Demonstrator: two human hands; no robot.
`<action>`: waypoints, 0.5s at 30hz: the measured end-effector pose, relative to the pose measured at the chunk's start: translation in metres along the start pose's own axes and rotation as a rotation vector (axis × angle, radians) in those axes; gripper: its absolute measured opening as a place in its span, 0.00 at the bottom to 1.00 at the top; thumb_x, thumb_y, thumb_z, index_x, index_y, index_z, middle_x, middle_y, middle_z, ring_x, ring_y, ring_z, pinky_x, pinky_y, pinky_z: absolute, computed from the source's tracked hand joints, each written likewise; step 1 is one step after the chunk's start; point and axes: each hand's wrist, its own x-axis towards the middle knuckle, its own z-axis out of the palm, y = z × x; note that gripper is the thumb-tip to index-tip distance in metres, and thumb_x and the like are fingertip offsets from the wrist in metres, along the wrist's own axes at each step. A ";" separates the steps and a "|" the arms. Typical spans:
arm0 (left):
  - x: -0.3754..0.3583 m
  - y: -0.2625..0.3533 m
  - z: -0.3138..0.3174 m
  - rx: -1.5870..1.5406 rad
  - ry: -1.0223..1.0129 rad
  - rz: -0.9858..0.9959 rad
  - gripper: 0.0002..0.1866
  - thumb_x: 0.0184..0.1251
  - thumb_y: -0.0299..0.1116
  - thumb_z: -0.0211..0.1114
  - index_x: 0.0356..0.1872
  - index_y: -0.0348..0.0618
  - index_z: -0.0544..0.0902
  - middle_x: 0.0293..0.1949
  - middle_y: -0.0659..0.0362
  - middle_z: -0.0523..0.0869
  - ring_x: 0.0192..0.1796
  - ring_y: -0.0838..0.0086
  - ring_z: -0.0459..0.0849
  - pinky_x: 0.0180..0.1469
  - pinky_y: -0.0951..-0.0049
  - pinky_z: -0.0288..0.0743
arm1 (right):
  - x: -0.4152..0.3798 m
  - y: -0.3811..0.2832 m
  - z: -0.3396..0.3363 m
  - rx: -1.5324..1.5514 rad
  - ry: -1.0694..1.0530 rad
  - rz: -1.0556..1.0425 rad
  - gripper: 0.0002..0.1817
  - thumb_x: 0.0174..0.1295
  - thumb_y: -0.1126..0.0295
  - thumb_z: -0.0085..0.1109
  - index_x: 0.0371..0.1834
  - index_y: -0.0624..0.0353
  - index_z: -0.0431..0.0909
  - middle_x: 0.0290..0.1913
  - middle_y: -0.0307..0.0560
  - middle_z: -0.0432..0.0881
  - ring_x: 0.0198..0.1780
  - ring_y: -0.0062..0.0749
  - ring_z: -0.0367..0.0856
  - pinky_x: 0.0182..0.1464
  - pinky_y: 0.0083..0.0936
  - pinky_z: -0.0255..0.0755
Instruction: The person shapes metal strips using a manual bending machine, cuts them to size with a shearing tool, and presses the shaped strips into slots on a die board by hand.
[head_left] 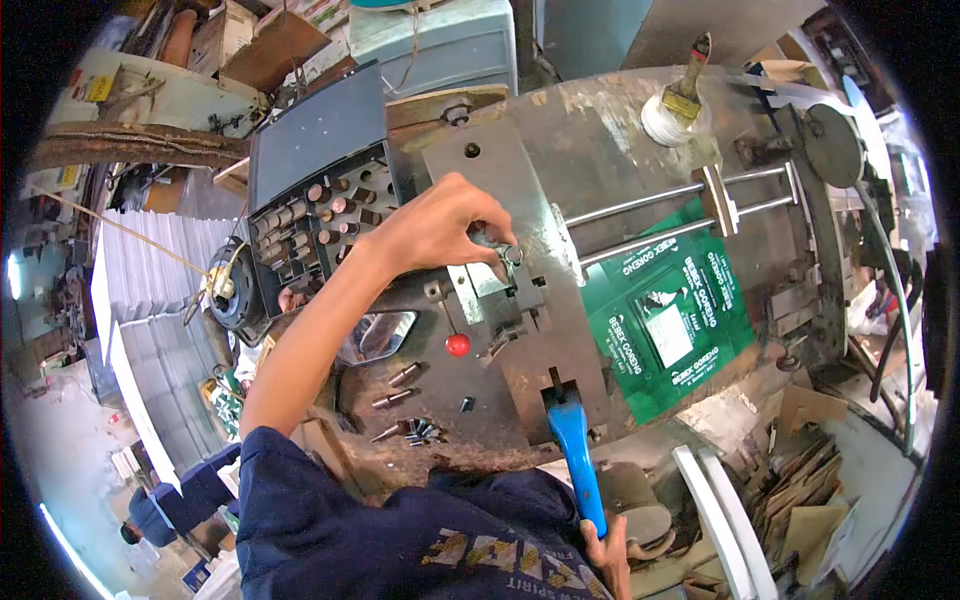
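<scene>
My left hand [445,228] reaches over a metal press block, thumb and index finger pinched at a small metal ring [513,255]. The ring sits above a steel fixture [482,292] on the grey plate [520,190]. A rod with a red ball knob [457,345] sticks out beside that fixture. Low in the view, my right hand [608,553] is closed around the end of a blue lever handle [574,455], which joins the plate's front end. To the right of the plate lies a green printed sheet [670,315] with white lettering, under two steel guide rods [640,208].
An open metal box [318,130] with several cylindrical punches stands at the left. Loose metal pins [405,375] lie on the worn table. A white pot [672,120] with a paintbrush [690,80] stands at the back. Stacked white sheets [160,270] are far left; another person [148,518] sits behind.
</scene>
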 end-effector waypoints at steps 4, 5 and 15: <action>-0.003 -0.001 0.003 -0.010 0.053 0.041 0.15 0.47 0.28 0.79 0.39 0.43 0.90 0.35 0.54 0.89 0.36 0.62 0.87 0.40 0.68 0.79 | -0.003 -0.003 -0.008 -0.134 -0.054 0.052 0.36 0.60 0.43 0.67 0.50 0.72 0.75 0.42 0.67 0.75 0.45 0.57 0.75 0.51 0.47 0.69; -0.002 0.003 0.001 -0.033 0.037 0.014 0.16 0.46 0.28 0.80 0.40 0.43 0.90 0.35 0.54 0.89 0.38 0.62 0.87 0.41 0.67 0.79 | -0.001 -0.002 -0.008 -0.124 -0.072 0.018 0.37 0.60 0.43 0.67 0.51 0.72 0.74 0.43 0.68 0.75 0.45 0.58 0.75 0.51 0.47 0.69; 0.002 -0.005 0.005 -0.003 -0.010 0.098 0.20 0.46 0.20 0.74 0.45 0.46 0.90 0.40 0.54 0.90 0.45 0.57 0.87 0.50 0.62 0.80 | -0.007 -0.028 -0.012 -0.085 -0.066 0.071 0.35 0.60 0.45 0.67 0.52 0.71 0.75 0.44 0.68 0.75 0.47 0.57 0.74 0.54 0.48 0.67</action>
